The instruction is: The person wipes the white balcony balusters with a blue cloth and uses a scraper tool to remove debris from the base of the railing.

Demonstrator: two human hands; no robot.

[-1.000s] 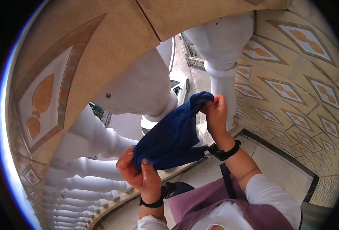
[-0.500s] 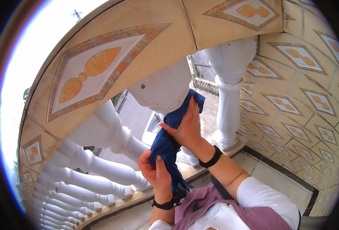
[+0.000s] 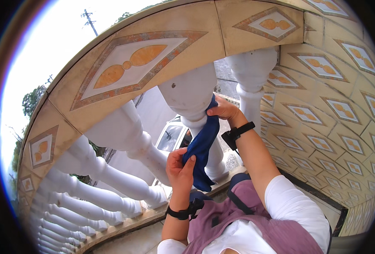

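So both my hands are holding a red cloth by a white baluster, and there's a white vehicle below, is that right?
Not quite: the cloth is dark blue, not red, as the head view shows. Your left hand and right hand do hold it by a white baluster, with a white vehicle below.

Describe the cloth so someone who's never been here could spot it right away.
Start at the curved, tiled railing above the row of white balusters. Under it, the person's right hand and left hand hold the cloth at one baluster. Dark blue and creased, this long strip is soft fabric among smooth white balusters.
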